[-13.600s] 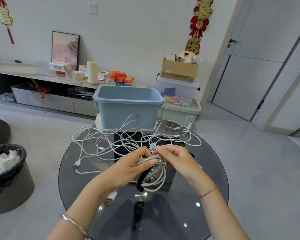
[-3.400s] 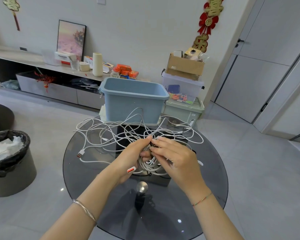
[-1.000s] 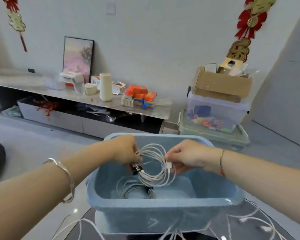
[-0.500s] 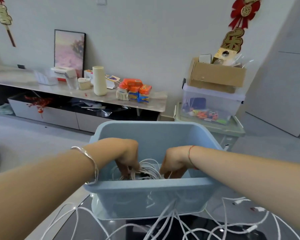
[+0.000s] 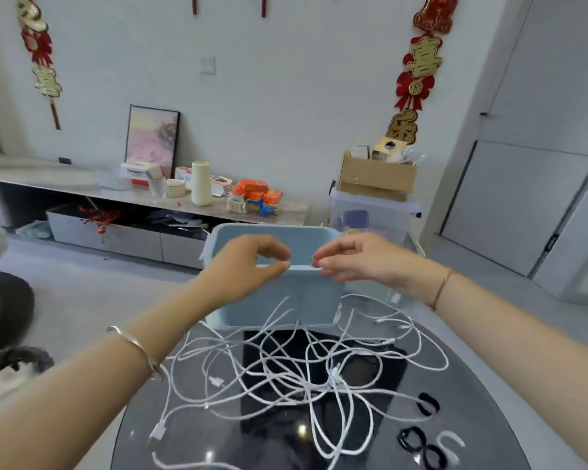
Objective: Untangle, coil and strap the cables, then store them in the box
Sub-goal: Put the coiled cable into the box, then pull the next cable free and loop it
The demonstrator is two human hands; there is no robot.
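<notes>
The left grip (image 5: 248,262) and right grip (image 5: 350,259) are held empty, loosely curled, over the blue box (image 5: 279,300); the tangled white cables (image 5: 319,368) are spread untouched on the surface (image 5: 472,385) below.

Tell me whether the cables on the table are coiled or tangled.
Tangled. The white cables sprawl in loose crossing loops over the table, and the black straps lie unused beside them.
</notes>
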